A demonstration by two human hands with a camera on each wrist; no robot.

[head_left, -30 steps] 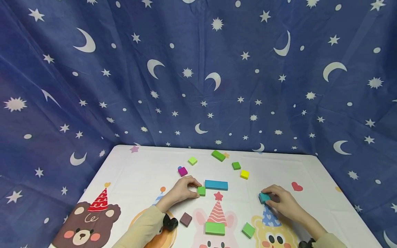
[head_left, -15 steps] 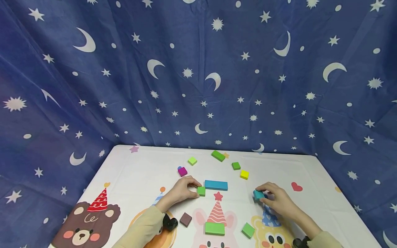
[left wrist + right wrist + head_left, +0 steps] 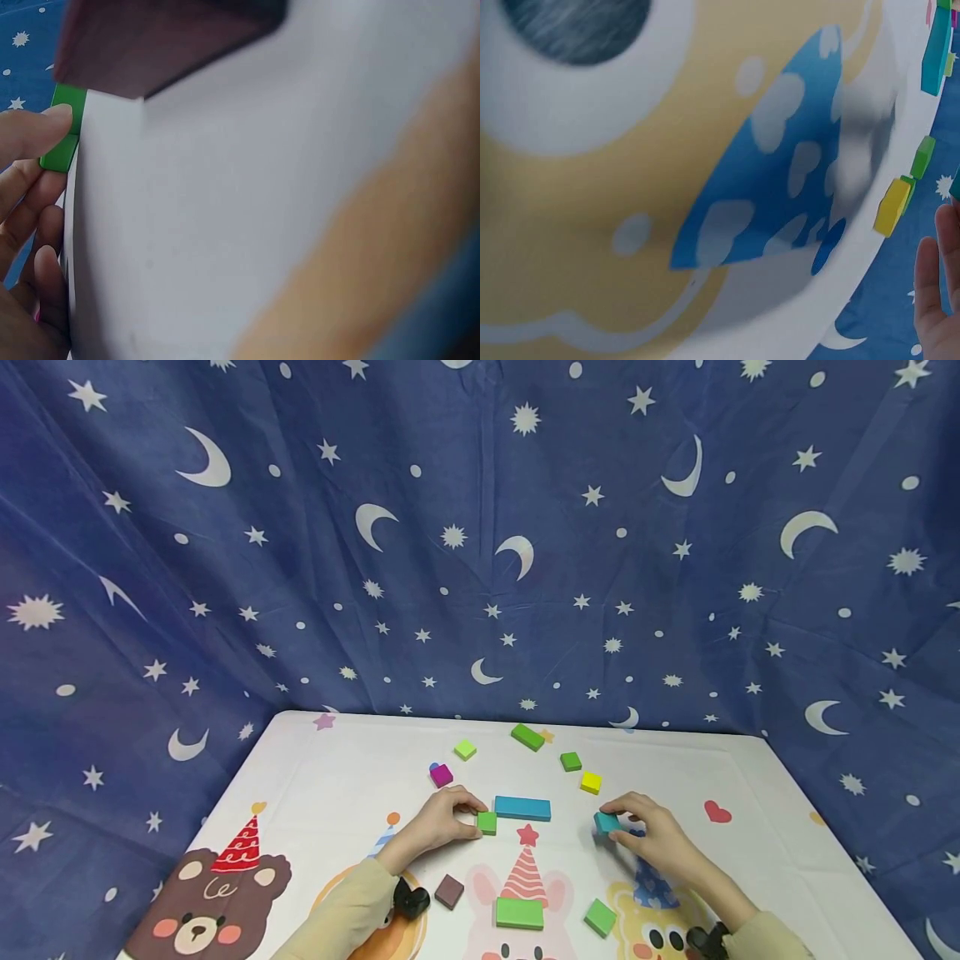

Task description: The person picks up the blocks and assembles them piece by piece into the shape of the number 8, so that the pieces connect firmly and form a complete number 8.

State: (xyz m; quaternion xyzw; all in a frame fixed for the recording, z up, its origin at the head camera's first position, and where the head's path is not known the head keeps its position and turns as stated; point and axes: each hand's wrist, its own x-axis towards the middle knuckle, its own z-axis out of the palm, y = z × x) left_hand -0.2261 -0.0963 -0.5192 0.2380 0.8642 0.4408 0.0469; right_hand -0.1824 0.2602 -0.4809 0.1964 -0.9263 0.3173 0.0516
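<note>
In the head view my left hand [image 3: 438, 822] pinches a small green block [image 3: 487, 822] between thumb and fingers, at the left end of a long blue block [image 3: 522, 808]. The left wrist view shows the thumb on the green block [image 3: 66, 135] too. To the right, my right hand [image 3: 656, 835] holds a small teal block [image 3: 607, 823] by thumb and fingertips, over the white tablecloth. Only a few fingers [image 3: 928, 285] and a sliver of teal show at the edge of the right wrist view.
Behind the hands lie a magenta block [image 3: 442, 775], a lime block [image 3: 465, 749], green blocks and a yellow block [image 3: 591, 782]. Nearer are a brown block [image 3: 449, 891], a long green block [image 3: 520, 913] and a green block [image 3: 600, 917]. A starry curtain [image 3: 480, 610] hangs behind.
My right hand has moved left with the teal block, toward the long blue block. The left hand and its green block have stayed in place.
</note>
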